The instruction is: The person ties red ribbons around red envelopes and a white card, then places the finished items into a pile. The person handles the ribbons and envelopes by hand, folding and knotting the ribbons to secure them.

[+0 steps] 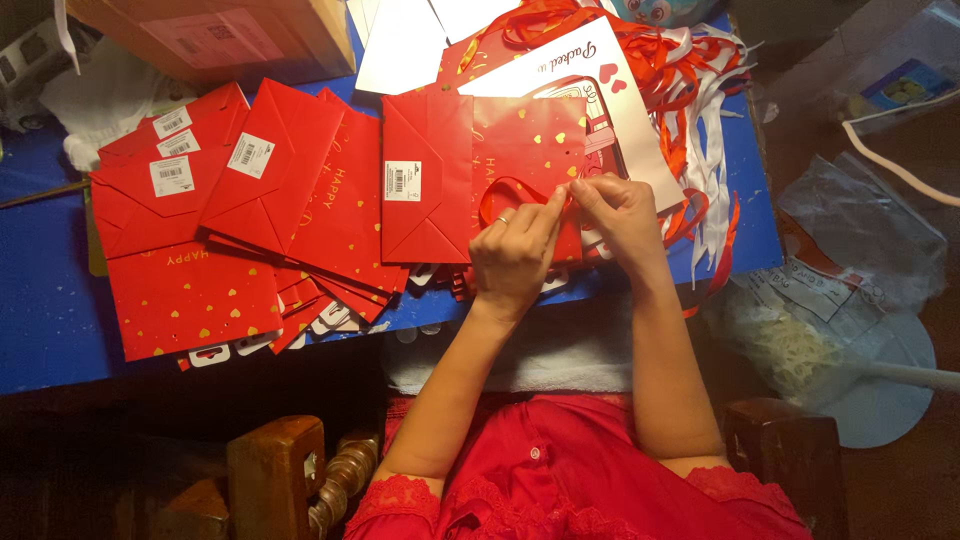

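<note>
A flat red gift bag (pixel 470 160) with gold hearts lies on the blue table (pixel 50 300) in front of me. My left hand (pixel 515 250) and my right hand (pixel 620 215) meet over its right end, both pinching a red ribbon (pixel 500 190) that loops across the bag. A ring shows on my left hand. The ribbon's end is hidden under my fingertips.
Several more flat red bags (pixel 240 190) fan out to the left, some with white barcode stickers. A tangle of red and white ribbons (pixel 700 100) lies at the right, white cards (pixel 590 70) behind. A cardboard box (pixel 220 35) stands at the back left. Plastic bags (pixel 860 230) lie off the table's right edge.
</note>
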